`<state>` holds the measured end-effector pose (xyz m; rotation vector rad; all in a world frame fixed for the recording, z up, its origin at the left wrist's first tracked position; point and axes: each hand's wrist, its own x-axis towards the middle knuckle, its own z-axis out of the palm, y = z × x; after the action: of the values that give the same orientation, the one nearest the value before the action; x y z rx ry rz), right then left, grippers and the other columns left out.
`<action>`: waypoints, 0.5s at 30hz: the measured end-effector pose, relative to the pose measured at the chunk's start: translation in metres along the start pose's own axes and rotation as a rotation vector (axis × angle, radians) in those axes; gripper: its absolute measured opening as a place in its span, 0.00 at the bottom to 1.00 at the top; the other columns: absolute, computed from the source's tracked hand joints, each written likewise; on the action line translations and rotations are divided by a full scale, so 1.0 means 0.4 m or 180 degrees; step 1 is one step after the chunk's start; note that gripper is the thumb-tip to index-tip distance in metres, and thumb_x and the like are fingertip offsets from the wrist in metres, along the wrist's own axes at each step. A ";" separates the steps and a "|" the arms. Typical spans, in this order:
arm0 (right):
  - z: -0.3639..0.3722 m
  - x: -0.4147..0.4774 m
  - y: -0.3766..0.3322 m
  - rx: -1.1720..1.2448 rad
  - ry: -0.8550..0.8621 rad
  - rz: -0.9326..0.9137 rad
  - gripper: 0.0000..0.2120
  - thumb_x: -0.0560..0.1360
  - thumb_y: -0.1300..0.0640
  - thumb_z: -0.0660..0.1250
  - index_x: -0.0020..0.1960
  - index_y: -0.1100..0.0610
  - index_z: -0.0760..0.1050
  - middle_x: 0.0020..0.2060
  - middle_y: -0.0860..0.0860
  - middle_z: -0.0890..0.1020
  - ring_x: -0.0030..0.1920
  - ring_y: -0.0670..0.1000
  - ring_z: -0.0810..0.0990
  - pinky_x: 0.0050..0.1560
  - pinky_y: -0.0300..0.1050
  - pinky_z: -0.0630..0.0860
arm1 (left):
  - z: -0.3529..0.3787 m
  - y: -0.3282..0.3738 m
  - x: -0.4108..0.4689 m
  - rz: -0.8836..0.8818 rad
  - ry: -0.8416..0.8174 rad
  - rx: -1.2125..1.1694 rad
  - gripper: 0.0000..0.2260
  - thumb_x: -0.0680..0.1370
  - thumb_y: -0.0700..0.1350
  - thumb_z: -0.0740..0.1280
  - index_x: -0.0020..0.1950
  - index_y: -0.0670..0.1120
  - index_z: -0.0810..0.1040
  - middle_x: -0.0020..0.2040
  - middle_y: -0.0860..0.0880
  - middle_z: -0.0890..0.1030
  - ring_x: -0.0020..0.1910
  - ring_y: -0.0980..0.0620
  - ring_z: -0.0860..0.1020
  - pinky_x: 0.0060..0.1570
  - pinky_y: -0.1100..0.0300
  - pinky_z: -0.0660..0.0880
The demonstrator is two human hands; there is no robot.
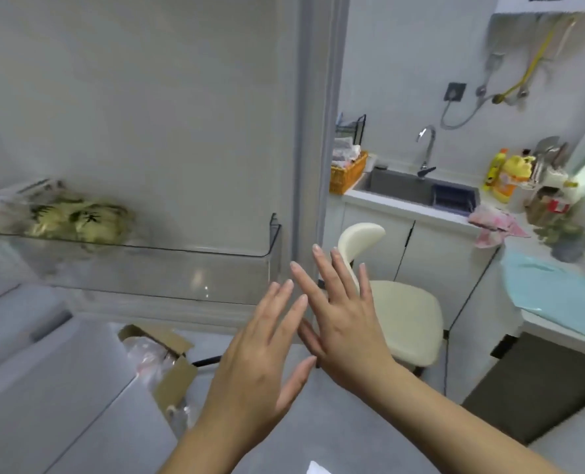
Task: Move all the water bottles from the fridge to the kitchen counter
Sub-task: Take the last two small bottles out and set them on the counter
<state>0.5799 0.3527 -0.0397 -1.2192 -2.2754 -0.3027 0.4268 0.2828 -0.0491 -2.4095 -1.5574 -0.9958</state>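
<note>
Left hand [260, 364] and right hand [346, 323] spread flat, holding nothing; fridge door [147, 114] open.

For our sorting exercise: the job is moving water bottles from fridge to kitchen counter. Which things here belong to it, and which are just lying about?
Belong: fridge door; kitchen counter; left hand and right hand, both open and empty. No water bottle shows.
Lying about: chair; cardboard box; orange basket; pink cloth; yellow bottles by the sink; packets on the door shelf.
</note>
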 end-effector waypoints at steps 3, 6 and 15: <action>0.021 0.049 -0.054 0.0225 0.0283 -0.0177 0.31 0.81 0.42 0.52 0.79 0.55 0.53 0.79 0.55 0.58 0.79 0.56 0.52 0.73 0.67 0.58 | -0.041 -0.037 -0.036 -0.0110 0.0170 0.0188 0.28 0.80 0.54 0.60 0.77 0.46 0.61 0.78 0.49 0.59 0.78 0.50 0.57 0.70 0.49 0.64; 0.035 0.071 -0.095 0.0266 0.0502 -0.0040 0.35 0.79 0.44 0.56 0.78 0.63 0.53 0.78 0.58 0.58 0.79 0.58 0.53 0.73 0.66 0.60 | -0.090 -0.105 -0.071 -0.0481 0.0299 0.0395 0.28 0.80 0.54 0.59 0.78 0.47 0.59 0.78 0.49 0.60 0.78 0.50 0.57 0.71 0.50 0.63; 0.058 0.069 -0.228 -0.0312 0.0997 0.0809 0.39 0.75 0.46 0.58 0.77 0.68 0.50 0.78 0.64 0.51 0.79 0.63 0.48 0.74 0.70 0.53 | -0.216 -0.303 -0.127 -0.0158 0.0351 0.0496 0.27 0.80 0.53 0.58 0.76 0.43 0.63 0.78 0.48 0.59 0.78 0.49 0.57 0.71 0.47 0.62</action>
<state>0.4845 0.3306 -0.0390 -1.3860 -1.8369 -0.4771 0.2706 0.2640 -0.0414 -2.1852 -1.5997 -0.9596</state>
